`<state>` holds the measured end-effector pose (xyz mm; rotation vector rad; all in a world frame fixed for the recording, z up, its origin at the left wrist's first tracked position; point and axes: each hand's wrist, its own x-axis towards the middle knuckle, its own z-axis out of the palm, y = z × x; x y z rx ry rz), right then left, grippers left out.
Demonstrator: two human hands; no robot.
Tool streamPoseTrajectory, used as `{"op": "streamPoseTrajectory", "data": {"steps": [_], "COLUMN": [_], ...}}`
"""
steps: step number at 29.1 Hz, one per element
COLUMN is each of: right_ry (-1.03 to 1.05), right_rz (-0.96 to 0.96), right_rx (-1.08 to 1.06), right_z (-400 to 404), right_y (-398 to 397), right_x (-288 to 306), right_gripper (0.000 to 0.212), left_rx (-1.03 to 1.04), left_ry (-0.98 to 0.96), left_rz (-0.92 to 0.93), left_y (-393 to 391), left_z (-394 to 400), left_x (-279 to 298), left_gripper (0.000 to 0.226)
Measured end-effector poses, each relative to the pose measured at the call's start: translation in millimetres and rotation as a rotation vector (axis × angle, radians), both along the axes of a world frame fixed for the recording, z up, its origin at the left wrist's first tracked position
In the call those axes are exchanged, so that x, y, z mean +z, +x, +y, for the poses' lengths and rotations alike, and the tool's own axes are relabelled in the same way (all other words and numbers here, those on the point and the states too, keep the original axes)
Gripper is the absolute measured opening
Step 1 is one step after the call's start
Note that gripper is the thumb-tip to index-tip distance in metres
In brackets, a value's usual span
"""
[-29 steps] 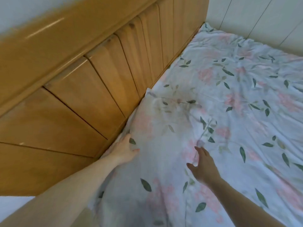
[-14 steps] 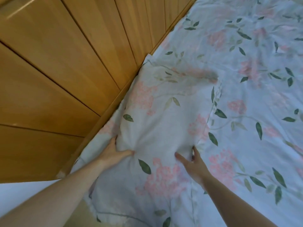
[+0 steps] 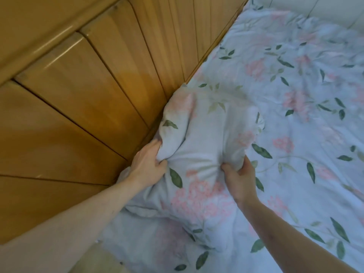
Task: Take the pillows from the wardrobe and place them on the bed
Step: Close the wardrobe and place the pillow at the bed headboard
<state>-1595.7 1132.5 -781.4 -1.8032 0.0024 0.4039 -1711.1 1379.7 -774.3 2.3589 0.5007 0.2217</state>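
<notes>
Bunching the pillow (image 3: 204, 134) into place at the head of the bed (image 3: 315, 134)

Both hands grasp its near half, cloth gathered in each grip: the left hand (image 3: 149, 162) clenches the edge nearest the wooden headboard (image 3: 98, 95), the right hand (image 3: 239, 174) pinches the side toward the open sheet. Beyond the grips, the pillow's far corner touches the headboard, so this two-sided hold likely serves to square it there.

Left hand (image 3: 148, 164) fingers curled gripping, right hand (image 3: 239, 175) likewise, forearms extended
</notes>
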Motion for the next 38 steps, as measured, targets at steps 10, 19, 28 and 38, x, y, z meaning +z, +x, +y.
{"op": "streamPoseTrajectory", "data": {"steps": [10, 19, 28, 38], "right_ry": [-0.426, -0.720, -0.891, -1.014], "right_rz": [0.053, -0.155, 0.054, 0.272], "right_rx": [0.113, 0.586, 0.744, 1.028], "right_z": [9.6, -0.9, -10.8, -72.3], "right_y": [21.6, -26.8, -50.1, -94.6], "right_x": [-42.4, -73.9, -86.4, -66.3], "right_gripper": [0.077, 0.086, 0.101, 0.093], "left_rx": [0.084, -0.225, -0.268, -0.250], "left_ry": [-0.063, 0.254, 0.153, 0.183], "left_rz": [0.481, 0.668, 0.946, 0.905], "left_y": [37.9, -25.4, -22.2, -94.1], "left_z": [22.7, -20.4, -33.5, -76.7], "left_x": [-28.6, -79.6, -78.3, -62.8], "left_gripper": [0.101, 0.076, 0.099, 0.089]}}
